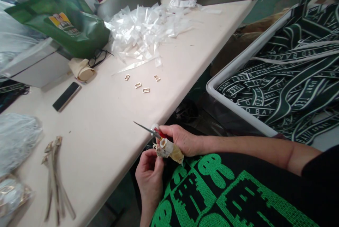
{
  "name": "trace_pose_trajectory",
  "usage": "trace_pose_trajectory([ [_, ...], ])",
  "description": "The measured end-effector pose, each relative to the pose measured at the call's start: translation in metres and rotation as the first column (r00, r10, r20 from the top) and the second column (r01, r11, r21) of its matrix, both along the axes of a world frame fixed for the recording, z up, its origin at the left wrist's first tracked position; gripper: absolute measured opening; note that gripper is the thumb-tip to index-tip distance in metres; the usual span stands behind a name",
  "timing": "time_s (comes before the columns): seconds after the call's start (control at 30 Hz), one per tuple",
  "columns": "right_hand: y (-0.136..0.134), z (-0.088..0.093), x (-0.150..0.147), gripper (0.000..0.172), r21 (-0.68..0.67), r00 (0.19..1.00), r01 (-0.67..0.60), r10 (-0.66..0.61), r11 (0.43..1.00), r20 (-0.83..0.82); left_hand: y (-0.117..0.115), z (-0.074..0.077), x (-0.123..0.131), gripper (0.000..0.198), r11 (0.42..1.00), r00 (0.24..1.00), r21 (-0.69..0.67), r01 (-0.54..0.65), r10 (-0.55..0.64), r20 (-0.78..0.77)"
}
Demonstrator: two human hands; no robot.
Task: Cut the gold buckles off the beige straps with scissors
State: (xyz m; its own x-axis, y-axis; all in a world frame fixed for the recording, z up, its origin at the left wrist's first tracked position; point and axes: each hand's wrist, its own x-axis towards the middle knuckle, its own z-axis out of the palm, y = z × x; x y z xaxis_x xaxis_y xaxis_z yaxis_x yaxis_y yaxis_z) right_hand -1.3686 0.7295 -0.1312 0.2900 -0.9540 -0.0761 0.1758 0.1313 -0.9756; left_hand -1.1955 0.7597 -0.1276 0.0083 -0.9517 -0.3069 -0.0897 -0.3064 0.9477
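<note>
Just off the table's edge (137, 149), the right hand (182, 140) gripped scissors (145, 128) beside a pale bundle (173, 151); the left hand (149, 172) had its fingers bent against that bundle, though whether they pinched it could not be told. Beyond, four metal buckles (146, 90) lay on the table, then a heap of clear plastic pieces (143, 29) and a green bag (84, 29).

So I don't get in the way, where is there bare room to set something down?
The widest bare patch of table lies between the dark slab, tan strips, metal buckles and hands. A smaller one lies between the buckles, clear plastic pieces and table edge. Around the green bag it's crowded.
</note>
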Motion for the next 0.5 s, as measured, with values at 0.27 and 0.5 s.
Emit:
trace_pose_trajectory([
  [0.27, -0.002, -0.008, 0.0, 0.018, 0.147, 0.987, -0.042, 0.018, 0.988, 0.158, -0.002, 0.005, -0.001, 0.029, 0.992, 0.999, -0.124, 0.031, -0.028, 0.021],
  [0.5, 0.001, 0.005, -0.01, 0.027, 0.265, 0.947, -0.149, 0.061, 0.953, 0.314, -0.006, 0.005, 0.009, 0.037, 0.977, 0.991, -0.208, 0.042, -0.015, 0.133],
])
